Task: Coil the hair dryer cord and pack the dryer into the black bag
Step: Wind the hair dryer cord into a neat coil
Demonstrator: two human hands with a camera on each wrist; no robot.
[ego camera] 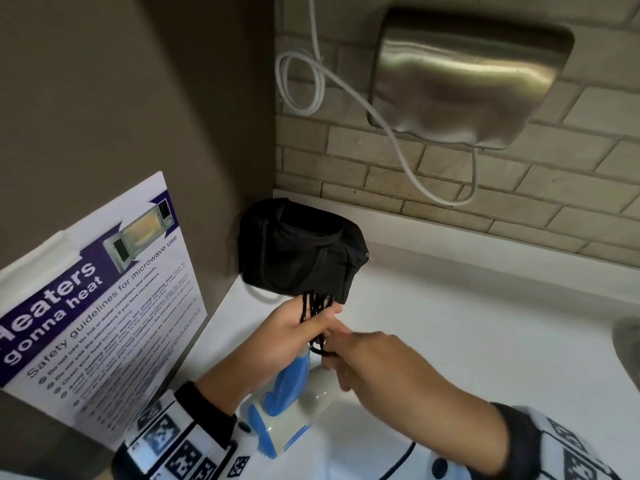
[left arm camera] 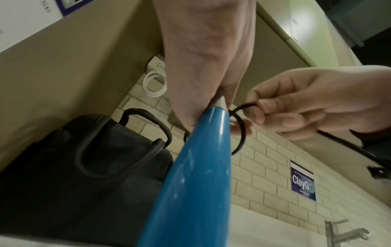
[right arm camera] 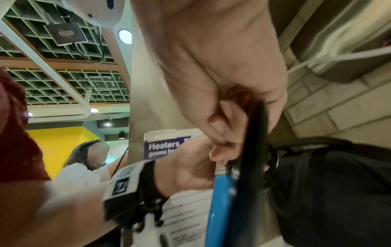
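Note:
The black bag (ego camera: 301,251) stands with its top open in the counter's far corner; it also fills the lower left of the left wrist view (left arm camera: 84,167). My left hand (ego camera: 322,320) grips the tip of the blue handle (left arm camera: 194,175) of the white and blue hair dryer (ego camera: 287,403), with loops of black cord (ego camera: 317,306) bunched under its thumb. My right hand (ego camera: 332,351) pinches a loop of the cord (left arm camera: 241,130) right beside the handle tip. The cord's loose tail (ego camera: 398,459) trails off below my right forearm. The dryer's body hangs just above the counter.
A steel hand dryer (ego camera: 467,77) with a white cable (ego camera: 311,84) hangs on the brick wall above. A microwave safety poster (ego camera: 90,306) stands at the left. The white counter (ego camera: 485,341) stretches right toward a faucet (left arm camera: 347,234). Another person (right arm camera: 88,155) is behind me.

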